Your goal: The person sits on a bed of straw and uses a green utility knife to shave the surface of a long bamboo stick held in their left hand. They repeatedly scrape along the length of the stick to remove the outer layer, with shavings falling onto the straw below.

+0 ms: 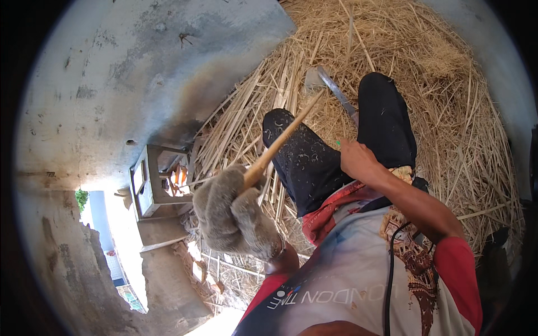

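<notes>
Meanwhile, fuzzy-gloved left hand (232, 215) fingers clasp smooth bamboo stick (283, 140); right hand (358, 162) grips steel blade (336, 92).

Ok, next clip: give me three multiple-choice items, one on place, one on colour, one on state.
1. Where does the bamboo stick lie?
A. across the knee
B. on the wall
C. inside the stool

2. What colour is the glove on the left hand?
A. red
B. grey
C. blue

3. What is the right hand doing?
A. hanging open
B. resting on straw
C. gripping a knife

Answers: 1 A, the stick crosses the dark trouser knee; 2 B, the fuzzy glove is grey; 3 C, fingers are closed on the knife's handle.
</notes>
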{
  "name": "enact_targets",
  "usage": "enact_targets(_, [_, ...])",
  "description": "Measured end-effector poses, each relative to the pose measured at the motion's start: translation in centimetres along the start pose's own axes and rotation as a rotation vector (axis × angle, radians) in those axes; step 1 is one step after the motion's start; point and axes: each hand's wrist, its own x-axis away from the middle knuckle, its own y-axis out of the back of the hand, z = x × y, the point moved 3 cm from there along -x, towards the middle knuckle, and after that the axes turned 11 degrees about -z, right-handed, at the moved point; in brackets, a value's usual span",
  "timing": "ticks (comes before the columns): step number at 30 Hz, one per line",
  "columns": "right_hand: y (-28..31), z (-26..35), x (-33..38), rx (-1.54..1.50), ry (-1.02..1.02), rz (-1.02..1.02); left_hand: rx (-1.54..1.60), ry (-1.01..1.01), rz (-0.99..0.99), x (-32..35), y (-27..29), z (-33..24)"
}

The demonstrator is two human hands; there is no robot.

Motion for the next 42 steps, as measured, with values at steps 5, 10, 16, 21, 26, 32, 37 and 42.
enact_targets(5, [10.2,7.3,-0.7,-0.348,-0.100,-0.106,0.007,0.111,-0.039,0.1,-0.1,0.7])
enact_targets(10, [13.8,13.8,1.6,-0.648,0.128,0.102,0.026,0.151,-0.029,-0.2,0.2,0.0])
enact_targets(16, [13.6,15.6,3.3,-0.634,0.258,0.086,-0.001,0.178,-0.034,0.4,0.9,0.3])
enact_targets(21, [14.0,15.5,4.0,-0.516,0.253,0.045,0.004,0.107,0.021,0.4,0.4,0.1])
enact_targets(26, [12.8,15.4,3.8,-0.440,0.271,-0.021,-0.015,0.084,-0.048,0.8,0.7,0.4])
enact_targets(32, [7.0,9.7,1.2,-0.131,-0.039,-0.052,-0.091,0.060,-0.005,0.5,0.3,0.0])
enact_targets(37, [10.0,8.5,1.2,-0.421,-0.057,-0.210,0.095,0.140,-0.041,1.3,-2.2,-2.3])
enact_targets(42, [14.4,13.9,2.5,-0.660,0.144,0.001,-0.060,-0.004,0.054,0.6,-0.6,-0.4])
